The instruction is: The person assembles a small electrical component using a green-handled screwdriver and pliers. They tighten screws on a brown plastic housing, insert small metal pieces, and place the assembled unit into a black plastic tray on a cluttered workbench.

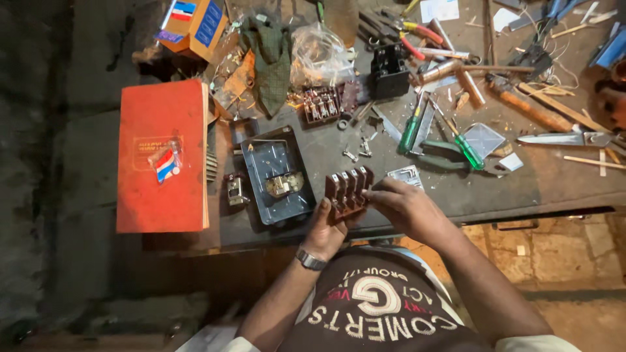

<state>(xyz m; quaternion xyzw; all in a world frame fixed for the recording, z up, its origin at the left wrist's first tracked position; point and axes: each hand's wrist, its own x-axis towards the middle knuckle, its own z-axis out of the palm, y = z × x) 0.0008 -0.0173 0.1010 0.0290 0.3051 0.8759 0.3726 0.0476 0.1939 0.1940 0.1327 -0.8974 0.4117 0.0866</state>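
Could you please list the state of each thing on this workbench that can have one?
Brown switch block: held by both hands, off the bench.
Left hand: gripping the block from below.
Right hand: fingertips on the block's right end.
Grey switch case: open, lying flat.
Red book: closed, flat.
Green screwdrivers: lying loose.
Cardboard box: closed.

Beneath the brown switch block (347, 190) that we grip, our left hand (328, 225) hides its underside, and our right hand (405, 205) hides its near corner. Far right of the grip, the frame cuts off a knife (566, 138).
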